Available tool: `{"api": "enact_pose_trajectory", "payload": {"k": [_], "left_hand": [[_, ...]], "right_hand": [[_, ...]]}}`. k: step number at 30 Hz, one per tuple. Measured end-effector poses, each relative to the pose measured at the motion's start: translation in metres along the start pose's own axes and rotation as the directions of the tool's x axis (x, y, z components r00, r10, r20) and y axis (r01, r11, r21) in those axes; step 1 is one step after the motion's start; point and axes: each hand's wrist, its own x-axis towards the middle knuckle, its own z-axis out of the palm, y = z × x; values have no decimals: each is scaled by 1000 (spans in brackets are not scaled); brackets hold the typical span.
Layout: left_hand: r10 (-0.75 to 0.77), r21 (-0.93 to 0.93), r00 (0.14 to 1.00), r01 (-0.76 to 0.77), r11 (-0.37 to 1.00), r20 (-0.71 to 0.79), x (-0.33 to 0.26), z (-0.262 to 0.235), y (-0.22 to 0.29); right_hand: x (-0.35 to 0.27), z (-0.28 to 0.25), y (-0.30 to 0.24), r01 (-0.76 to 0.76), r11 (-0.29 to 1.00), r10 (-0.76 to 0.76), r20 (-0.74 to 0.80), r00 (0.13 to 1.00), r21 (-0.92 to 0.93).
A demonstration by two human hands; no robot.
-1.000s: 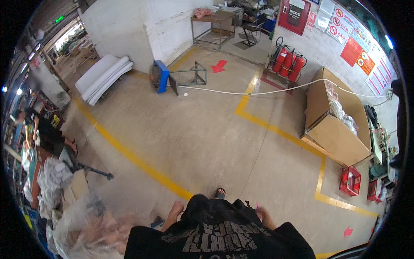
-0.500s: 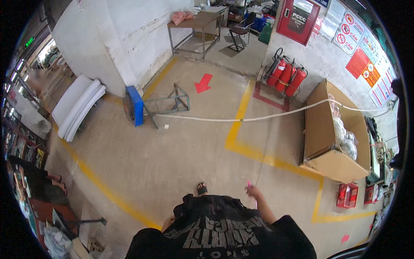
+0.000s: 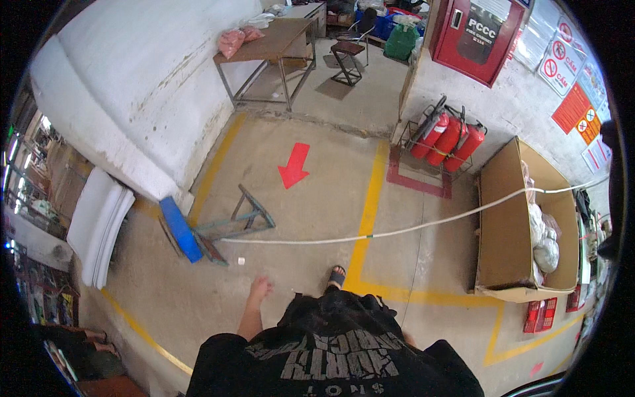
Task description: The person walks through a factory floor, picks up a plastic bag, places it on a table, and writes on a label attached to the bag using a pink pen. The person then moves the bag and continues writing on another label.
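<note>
My left hand [image 3: 261,288] hangs over the bare floor at the lower middle, its fingers loosely bent and slightly blurred. Nothing shows in it, and it touches nothing. Of my right arm [image 3: 409,339] only a sliver appears beside the black shirt [image 3: 337,351]; the hand itself is hidden behind my body. One sandaled foot [image 3: 337,276] is stepping forward near a yellow floor line [image 3: 370,218]. Ahead and to the left, nearest my left hand, stands a blue square frame [image 3: 180,228] on a metal stand [image 3: 241,218].
A white hose or cable [image 3: 423,223] crosses ahead from the stand to the right wall. Red fire extinguishers [image 3: 446,142] and a large cardboard box [image 3: 503,231] line the right. White sheets [image 3: 99,225] lean at left; a table [image 3: 271,40] and stool [image 3: 347,56] are farther back.
I have moved forward; the stand and hose are nearer. My left hand has swung into view. My right hand, which held a thin pink thing, has dropped out of sight.
</note>
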Motion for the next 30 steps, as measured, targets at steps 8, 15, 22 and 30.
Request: {"api": "enact_pose_trajectory", "payload": {"k": [8, 15, 22, 30], "left_hand": [[-216, 91, 948, 200, 976, 234, 88, 35, 79], [-288, 311, 919, 200, 929, 268, 274, 18, 273], [103, 256, 988, -129, 958, 113, 541, 17, 668], [434, 37, 897, -438, 898, 84, 693, 144, 1051]], "right_hand": [[277, -131, -441, 383, 795, -529, -228, 817, -470], [457, -180, -600, 320, 946, -318, -309, 896, -47], [506, -173, -596, -336, 901, 345, 16, 938, 274], [540, -246, -696, -72, 971, 138, -283, 949, 230]]}}
